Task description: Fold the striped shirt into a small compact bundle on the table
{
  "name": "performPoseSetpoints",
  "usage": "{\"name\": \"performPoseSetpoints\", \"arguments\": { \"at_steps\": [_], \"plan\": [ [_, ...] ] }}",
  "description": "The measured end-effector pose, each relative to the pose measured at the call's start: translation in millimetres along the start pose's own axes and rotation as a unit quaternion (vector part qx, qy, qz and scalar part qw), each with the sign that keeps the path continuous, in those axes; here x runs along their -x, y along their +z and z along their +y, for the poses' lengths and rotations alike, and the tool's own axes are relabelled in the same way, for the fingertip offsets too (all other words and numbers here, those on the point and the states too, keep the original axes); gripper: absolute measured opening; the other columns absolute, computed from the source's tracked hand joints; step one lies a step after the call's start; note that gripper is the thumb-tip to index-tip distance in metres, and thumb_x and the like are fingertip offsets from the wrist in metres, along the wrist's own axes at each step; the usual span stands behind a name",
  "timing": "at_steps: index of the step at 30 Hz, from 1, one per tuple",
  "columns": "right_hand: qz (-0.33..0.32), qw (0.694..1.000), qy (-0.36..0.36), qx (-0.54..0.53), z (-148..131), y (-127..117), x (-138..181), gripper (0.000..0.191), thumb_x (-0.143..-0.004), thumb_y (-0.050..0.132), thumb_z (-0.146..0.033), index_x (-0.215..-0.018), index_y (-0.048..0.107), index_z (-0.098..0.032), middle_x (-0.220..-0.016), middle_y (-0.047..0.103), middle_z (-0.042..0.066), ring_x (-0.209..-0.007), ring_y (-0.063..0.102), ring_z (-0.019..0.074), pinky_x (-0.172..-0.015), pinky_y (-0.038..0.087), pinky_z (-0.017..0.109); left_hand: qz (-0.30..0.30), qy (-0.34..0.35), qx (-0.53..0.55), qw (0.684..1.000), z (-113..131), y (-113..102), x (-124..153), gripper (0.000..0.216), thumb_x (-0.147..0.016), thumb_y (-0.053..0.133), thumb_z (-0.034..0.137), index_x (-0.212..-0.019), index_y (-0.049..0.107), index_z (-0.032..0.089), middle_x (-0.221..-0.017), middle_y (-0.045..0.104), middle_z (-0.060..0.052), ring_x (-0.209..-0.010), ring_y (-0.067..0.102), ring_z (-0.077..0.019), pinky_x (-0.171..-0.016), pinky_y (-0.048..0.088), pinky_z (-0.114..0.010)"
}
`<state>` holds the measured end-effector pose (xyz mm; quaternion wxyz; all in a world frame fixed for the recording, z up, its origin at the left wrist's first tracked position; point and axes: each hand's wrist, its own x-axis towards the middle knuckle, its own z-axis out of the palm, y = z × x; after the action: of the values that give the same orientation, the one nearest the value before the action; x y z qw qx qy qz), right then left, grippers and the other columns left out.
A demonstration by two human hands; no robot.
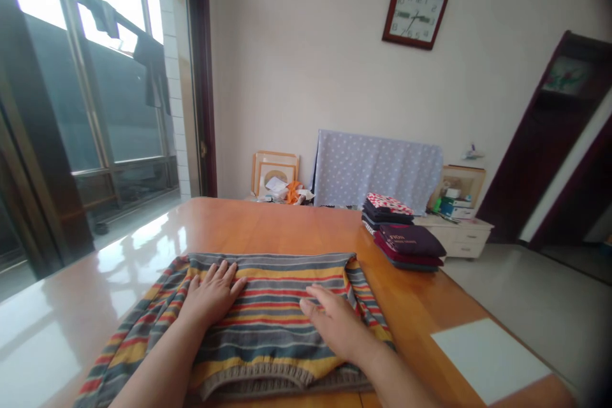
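A striped sweater [277,306] in yellow, grey and red lies spread on the wooden table, its ribbed neckline toward me and its sleeves out at both sides. Flat on its upper left part rests my left hand [213,290], fingers stretched and apart. My right hand [332,322] is over the right part of the body, thumb and fingers apart with nothing held; whether it touches the cloth I cannot tell. My forearms cover parts of the sweater's lower left and right.
On the glossy table [268,223], two stacks of folded clothes [411,239] stand at the far right. A white sheet [490,357] lies near the right edge. Beyond are a dotted blue cloth [377,166], a low white cabinet [466,239] and a wall clock [415,14].
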<state>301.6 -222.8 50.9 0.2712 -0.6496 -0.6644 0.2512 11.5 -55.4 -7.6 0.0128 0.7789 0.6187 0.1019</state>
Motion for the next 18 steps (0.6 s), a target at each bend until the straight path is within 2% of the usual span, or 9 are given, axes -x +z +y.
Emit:
{"name": "performPoseSetpoints", "arguments": {
  "at_steps": [2, 4, 7, 10, 13, 15, 18],
  "plan": [
    [0.041, 0.999, -0.007, 0.008, 0, -3, -23, 0.079, -0.095, 0.031, -0.07, -0.15, 0.043, -0.015, -0.157, 0.04, 0.011, -0.147, 0.033, 0.0245, -0.12, 0.027, 0.037, -0.003, 0.0, -0.009, 1.0, 0, 0, -1, 0.073, -0.093, 0.029, 0.065, -0.154, 0.038, 0.026, -0.164, 0.027, -0.007, -0.151, 0.019, -0.0353, -0.115, 0.017, -0.065],
    [0.076, 0.996, 0.0, 0.047, 4, -6, -48, 0.079, -0.097, 0.028, -0.066, -0.153, 0.037, -0.01, -0.161, 0.031, 0.013, -0.151, 0.024, 0.0243, -0.121, 0.022, 0.036, -0.006, 0.002, -0.018, 1.0, -1, 0, -2, 0.072, -0.094, 0.028, 0.064, -0.154, 0.038, 0.026, -0.165, 0.026, -0.007, -0.152, 0.018, -0.0347, -0.115, 0.017, -0.064],
    [0.106, 0.986, 0.044, 0.124, 17, -10, -82, 0.079, -0.1, 0.025, -0.06, -0.157, 0.025, -0.005, -0.165, 0.017, 0.015, -0.154, 0.011, 0.0273, -0.123, 0.013, 0.04, -0.007, 0.001, -0.023, 1.0, -2, 1, -3, 0.072, -0.094, 0.026, 0.063, -0.155, 0.037, 0.026, -0.165, 0.026, -0.006, -0.152, 0.018, -0.0337, -0.116, 0.016, -0.064],
    [0.103, 0.972, 0.101, 0.186, 40, -11, -102, 0.083, -0.099, 0.025, -0.061, -0.158, 0.018, -0.003, -0.166, 0.008, 0.017, -0.154, 0.001, 0.0302, -0.123, 0.003, 0.045, -0.006, -0.001, -0.021, 1.0, -3, 3, -5, 0.071, -0.095, 0.027, 0.062, -0.155, 0.036, 0.026, -0.165, 0.026, -0.005, -0.152, 0.018, -0.0335, -0.116, 0.016, -0.064],
    [0.06, 0.96, 0.162, 0.218, 65, -8, -108, 0.087, -0.097, 0.023, -0.065, -0.159, 0.015, -0.004, -0.166, 0.003, 0.018, -0.154, -0.002, 0.031, -0.121, -0.003, 0.05, -0.008, 0.002, -0.025, 1.0, -4, 4, -6, 0.069, -0.095, 0.028, 0.06, -0.155, 0.036, 0.027, -0.165, 0.026, -0.005, -0.152, 0.017, -0.0341, -0.115, 0.017, -0.065],
    [0.038, 0.957, 0.178, 0.226, 77, -5, -108, 0.089, -0.096, 0.021, -0.068, -0.159, 0.014, -0.005, -0.166, 0.003, 0.018, -0.154, -0.001, 0.0312, -0.12, -0.004, 0.052, -0.011, 0.003, -0.026, 1.0, -4, 3, -5, 0.069, -0.094, 0.029, 0.059, -0.155, 0.037, 0.027, -0.164, 0.026, -0.005, -0.152, 0.017, -0.0347, -0.115, 0.017, -0.065],
    [0.043, 0.958, 0.171, 0.227, 85, -2, -107, 0.09, -0.095, 0.02, -0.069, -0.159, 0.015, -0.006, -0.166, 0.005, 0.018, -0.154, 0.0, 0.0307, -0.12, -0.004, 0.051, -0.012, -0.001, -0.019, 1.0, -3, 1, -4, 0.07, -0.093, 0.031, 0.06, -0.154, 0.038, 0.026, -0.164, 0.026, -0.005, -0.152, 0.018, -0.0345, -0.115, 0.016, -0.065]
  ]
}}
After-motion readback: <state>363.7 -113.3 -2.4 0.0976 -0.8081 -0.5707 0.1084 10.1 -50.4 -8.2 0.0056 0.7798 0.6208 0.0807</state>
